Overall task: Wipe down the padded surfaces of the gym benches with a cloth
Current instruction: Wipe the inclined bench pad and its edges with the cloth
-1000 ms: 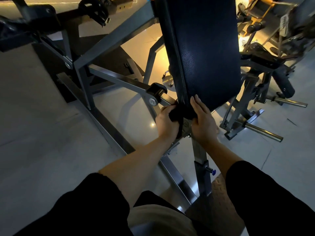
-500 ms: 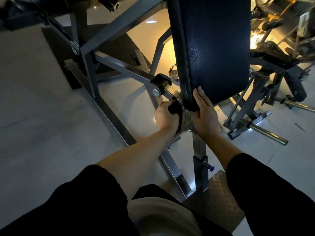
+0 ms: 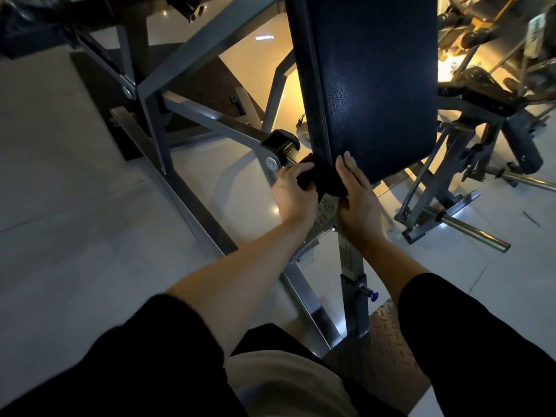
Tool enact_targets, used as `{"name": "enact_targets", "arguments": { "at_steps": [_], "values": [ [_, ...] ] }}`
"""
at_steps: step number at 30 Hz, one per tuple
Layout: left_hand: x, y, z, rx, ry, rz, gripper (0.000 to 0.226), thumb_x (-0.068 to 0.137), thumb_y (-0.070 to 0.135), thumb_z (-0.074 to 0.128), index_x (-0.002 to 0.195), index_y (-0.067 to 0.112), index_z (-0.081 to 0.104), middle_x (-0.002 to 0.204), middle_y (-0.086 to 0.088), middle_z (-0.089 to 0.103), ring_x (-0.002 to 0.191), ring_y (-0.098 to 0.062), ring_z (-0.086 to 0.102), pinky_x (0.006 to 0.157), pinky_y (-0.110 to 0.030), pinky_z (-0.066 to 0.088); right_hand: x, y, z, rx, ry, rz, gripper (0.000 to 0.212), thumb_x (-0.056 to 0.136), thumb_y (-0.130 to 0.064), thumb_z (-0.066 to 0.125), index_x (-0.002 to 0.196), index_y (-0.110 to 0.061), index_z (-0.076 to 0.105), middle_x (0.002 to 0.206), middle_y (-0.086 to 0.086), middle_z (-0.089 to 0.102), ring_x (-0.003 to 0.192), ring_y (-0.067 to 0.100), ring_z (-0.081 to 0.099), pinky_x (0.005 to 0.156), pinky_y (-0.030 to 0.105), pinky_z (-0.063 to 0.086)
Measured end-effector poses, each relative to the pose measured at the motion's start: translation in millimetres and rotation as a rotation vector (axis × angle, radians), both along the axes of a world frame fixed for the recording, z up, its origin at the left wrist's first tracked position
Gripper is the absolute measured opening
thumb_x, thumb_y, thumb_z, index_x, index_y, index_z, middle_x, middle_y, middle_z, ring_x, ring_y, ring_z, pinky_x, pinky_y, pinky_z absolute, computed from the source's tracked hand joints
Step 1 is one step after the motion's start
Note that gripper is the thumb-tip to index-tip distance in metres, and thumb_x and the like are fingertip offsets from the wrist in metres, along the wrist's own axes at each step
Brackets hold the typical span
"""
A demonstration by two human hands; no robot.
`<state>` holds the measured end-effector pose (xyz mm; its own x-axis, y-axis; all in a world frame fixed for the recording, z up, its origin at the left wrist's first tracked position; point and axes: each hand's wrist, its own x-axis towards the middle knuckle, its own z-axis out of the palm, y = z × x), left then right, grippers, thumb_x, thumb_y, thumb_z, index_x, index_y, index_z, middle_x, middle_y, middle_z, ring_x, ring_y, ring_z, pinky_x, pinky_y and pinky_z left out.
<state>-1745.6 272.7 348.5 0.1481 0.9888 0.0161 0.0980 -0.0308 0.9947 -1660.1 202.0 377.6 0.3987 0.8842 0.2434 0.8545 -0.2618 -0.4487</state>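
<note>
Floor (image 3: 75, 206): pale glossy tile, fills the left half of the frame and shows again lower right.
Frame (image 3: 192, 49): grey steel tubes, running from upper left down to the centre, with one post dropping to a tread plate (image 3: 388, 335) at bottom centre-right.
Pad (image 3: 373, 85): dark textured vinyl, upper centre, tilted, lower edge near frame centre.
Second machine (image 3: 487, 94): upper right, lit warm yellow, dark pads, details blurred.
Bar (image 3: 472, 233): bare metal, sticks out right of centre, low on that side.
Left hand (image 3: 293, 195): just left of centre, fingers curled round a cloth (image 3: 328, 182).
Cloth: dark, bunched, wrapped over the pad's lower left corner, between both hands.
Right hand (image 3: 358, 203): just right of centre, fingers straight and together, laid flat on the pad's lower edge, thumb side against the cloth.
Knob (image 3: 374, 295): blue, on the post, below the hands.
</note>
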Motion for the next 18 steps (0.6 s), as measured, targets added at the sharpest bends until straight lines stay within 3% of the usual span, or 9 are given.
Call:
{"name": "enact_targets", "arguments": {
  "at_steps": [2,4,6,9,15,18],
  "values": [
    [-1.4,-14.1,7.9,0.209,-0.014,0.002,0.028,0.085,0.000,0.063,0.110,0.012,0.067,0.114,-0.001,0.065,0.107,-0.010,0.058,0.094,-0.024,0.049,1.0,-0.6,-0.1,0.009,-0.017,0.008,0.061,0.094,-0.001,0.052,0.149,-0.014,0.031,0.158,0.005,0.025,0.146,0.023,0.022,0.117,0.046,0.029],
    [1.4,-13.2,5.8,0.277,0.006,0.010,0.027,0.085,-0.001,0.063,0.108,0.011,0.068,0.113,-0.003,0.066,0.108,-0.011,0.059,0.095,-0.023,0.049,-0.1,-1.1,-1.7,0.008,-0.020,0.007,0.060,0.095,-0.007,0.054,0.149,-0.013,0.031,0.158,0.006,0.026,0.146,0.025,0.023,0.116,0.047,0.029],
    [5.4,-2.2,0.2,0.218,0.039,0.016,0.027,0.085,-0.003,0.061,0.107,0.010,0.068,0.112,-0.005,0.066,0.106,-0.014,0.060,0.094,-0.025,0.050,-0.2,-0.3,-1.6,0.008,-0.003,0.017,0.062,0.093,-0.001,0.053,0.149,-0.014,0.031,0.158,0.006,0.025,0.147,0.025,0.021,0.117,0.047,0.028],
    [6.6,14.2,-3.7,-0.036,0.103,0.044,0.028,0.086,-0.002,0.057,0.107,0.011,0.069,0.111,-0.007,0.066,0.104,-0.019,0.061,0.092,-0.031,0.052,-0.1,-0.4,-1.8,-0.021,0.011,-0.024,0.069,0.089,0.008,0.049,0.151,-0.017,0.028,0.159,-0.001,0.022,0.148,0.019,0.017,0.118,0.043,0.026],
    [0.3,-14.3,0.5,0.365,0.005,0.015,0.025,0.082,-0.002,0.064,0.105,0.008,0.068,0.110,-0.006,0.066,0.105,-0.013,0.061,0.092,-0.022,0.050,2.8,-1.0,-3.7,0.033,-0.013,0.003,0.068,0.088,0.011,0.051,0.149,-0.012,0.032,0.157,0.006,0.026,0.146,0.025,0.024,0.116,0.039,0.028],
    [8.3,0.9,-4.6,0.266,0.047,0.061,0.025,0.082,-0.003,0.063,0.103,0.008,0.069,0.108,-0.007,0.067,0.102,-0.016,0.062,0.093,-0.029,0.052,0.6,0.5,-4.4,0.030,0.001,0.009,0.068,0.087,0.010,0.051,0.149,-0.012,0.032,0.158,0.004,0.025,0.147,0.021,0.020,0.116,0.035,0.026]
  ]
}}
